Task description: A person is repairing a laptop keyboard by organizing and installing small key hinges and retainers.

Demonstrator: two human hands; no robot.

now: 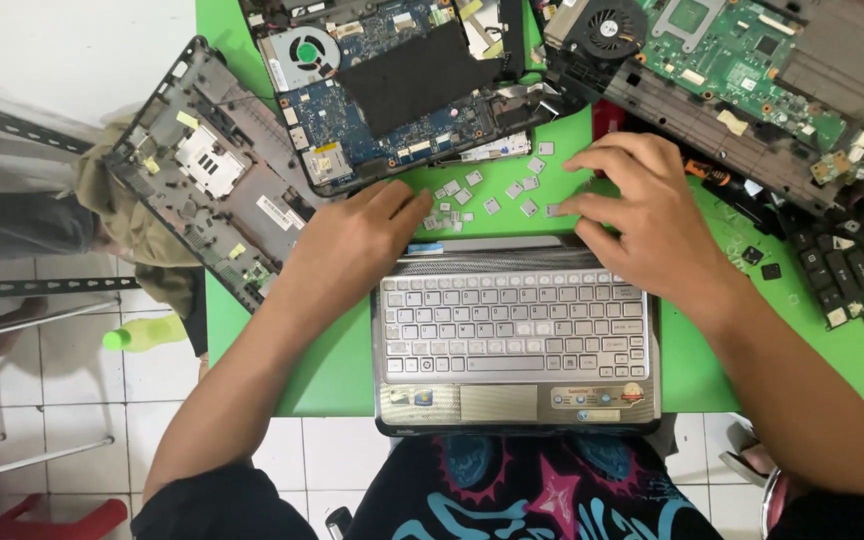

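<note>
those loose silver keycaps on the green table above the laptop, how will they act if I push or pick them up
The loose keycaps look thin and small, so probably very light and likely to slide and scatter on the smooth green table. Lying flat, they seem hard to pinch; fingertips would need to lift an edge.

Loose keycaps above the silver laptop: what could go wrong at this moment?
The loose keycaps lie scattered between both hands; the left hand or right hand might sweep some under the opened blue board. The silver laptop overhangs the green table edge and may slip.

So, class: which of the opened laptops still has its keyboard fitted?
The silver laptop nearest the person, between both forearms; the others show bare circuit boards.
</note>
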